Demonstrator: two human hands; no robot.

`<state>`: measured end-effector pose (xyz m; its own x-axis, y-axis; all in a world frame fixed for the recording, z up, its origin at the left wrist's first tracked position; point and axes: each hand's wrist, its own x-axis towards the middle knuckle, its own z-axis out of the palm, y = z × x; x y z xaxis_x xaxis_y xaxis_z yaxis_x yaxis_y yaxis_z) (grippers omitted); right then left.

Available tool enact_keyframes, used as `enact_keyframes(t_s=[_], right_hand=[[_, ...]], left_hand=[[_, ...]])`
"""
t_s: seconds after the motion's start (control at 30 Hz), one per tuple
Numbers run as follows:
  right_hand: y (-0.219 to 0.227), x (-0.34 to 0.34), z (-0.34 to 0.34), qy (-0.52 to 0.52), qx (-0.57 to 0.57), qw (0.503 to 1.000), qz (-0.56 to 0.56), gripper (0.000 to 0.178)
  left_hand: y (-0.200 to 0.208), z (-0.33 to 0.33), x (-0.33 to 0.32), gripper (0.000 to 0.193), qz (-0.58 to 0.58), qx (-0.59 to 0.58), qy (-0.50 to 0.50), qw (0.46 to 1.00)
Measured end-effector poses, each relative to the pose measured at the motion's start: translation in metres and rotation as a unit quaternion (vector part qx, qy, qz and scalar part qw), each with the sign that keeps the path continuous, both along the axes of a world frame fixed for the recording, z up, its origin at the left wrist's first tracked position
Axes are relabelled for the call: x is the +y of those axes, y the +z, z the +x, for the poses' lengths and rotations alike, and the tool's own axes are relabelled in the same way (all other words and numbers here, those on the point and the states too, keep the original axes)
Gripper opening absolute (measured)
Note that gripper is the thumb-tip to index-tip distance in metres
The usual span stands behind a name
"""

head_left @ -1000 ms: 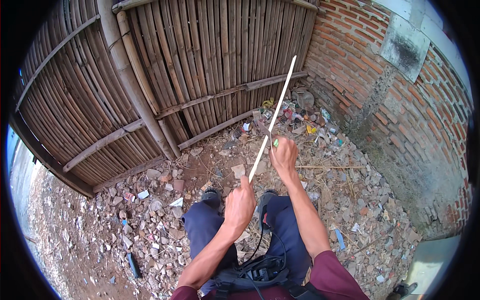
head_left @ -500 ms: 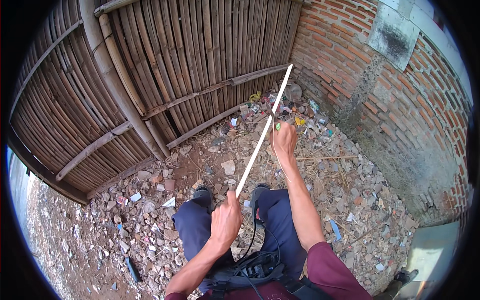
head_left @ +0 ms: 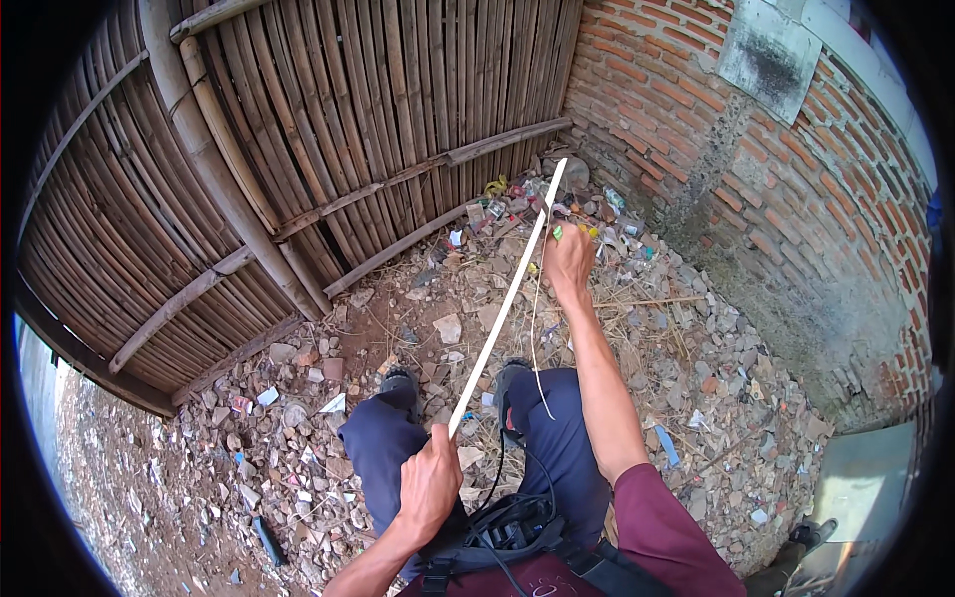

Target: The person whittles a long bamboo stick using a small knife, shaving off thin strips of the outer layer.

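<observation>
My left hand (head_left: 431, 482) is closed round the near end of a long, pale, flat wooden strip (head_left: 505, 303). The strip slants up and away to the right, over the rubble. Toward its far end my right hand (head_left: 569, 261) is closed on a knife (head_left: 557, 232), of which a bit of green handle shows. Its dark blade seems to lie across the strip; most of the handle is hidden in my fist. A thin, pale shaving (head_left: 534, 343) hangs from near the blade and curves down to my right knee.
Rubble and litter (head_left: 298, 478) cover the ground. A bamboo wall (head_left: 398, 109) stands ahead and left, a brick wall (head_left: 676, 109) to the right. Trash is heaped in their corner. A dark pouch with cables (head_left: 512, 527) sits at my waist.
The strip's far end has dropped lower in view. My left hand has moved down and left. The thin shaving, close along my right forearm before, now hangs free and lower.
</observation>
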<state>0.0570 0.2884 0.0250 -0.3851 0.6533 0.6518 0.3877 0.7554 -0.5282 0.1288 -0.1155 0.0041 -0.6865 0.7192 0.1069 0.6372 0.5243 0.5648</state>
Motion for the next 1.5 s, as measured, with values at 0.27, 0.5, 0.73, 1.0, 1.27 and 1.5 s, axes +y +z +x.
enact_keyframes(t_s=[0.27, 0.5, 0.73, 1.0, 1.27, 1.5], right_hand=[[0.007, -0.002, -0.003, -0.017, 0.003, 1.000, 0.004, 0.021], [0.024, 0.108, 0.026, -0.138, 0.036, 0.977, -0.161, 0.030], [-0.054, 0.245, 0.130, -0.147, -0.040, 0.973, -0.170, 0.036], [-0.290, 0.110, 0.216, 0.022, -0.136, 0.716, -0.684, 0.017], [-0.349, 0.015, 0.272, -0.079, -0.092, 0.754, -0.646, 0.026], [-0.179, 0.021, 0.212, 0.093, 0.172, 0.799, -0.568, 0.037]], left_hand=[[0.006, -0.001, -0.006, 0.017, 0.017, 0.007, -0.002, 1.000], [-0.002, 0.031, -0.047, 0.013, -0.044, -0.027, -0.048, 0.998], [0.003, -0.010, -0.041, 0.006, 0.046, -0.049, 0.019, 0.998], [0.027, -0.070, -0.039, 0.044, 0.155, -0.518, -0.030, 0.841], [0.048, -0.097, -0.015, 0.068, 0.167, -0.620, -0.097, 0.760], [0.063, -0.104, 0.007, 0.073, 0.152, -0.578, -0.104, 0.795]])
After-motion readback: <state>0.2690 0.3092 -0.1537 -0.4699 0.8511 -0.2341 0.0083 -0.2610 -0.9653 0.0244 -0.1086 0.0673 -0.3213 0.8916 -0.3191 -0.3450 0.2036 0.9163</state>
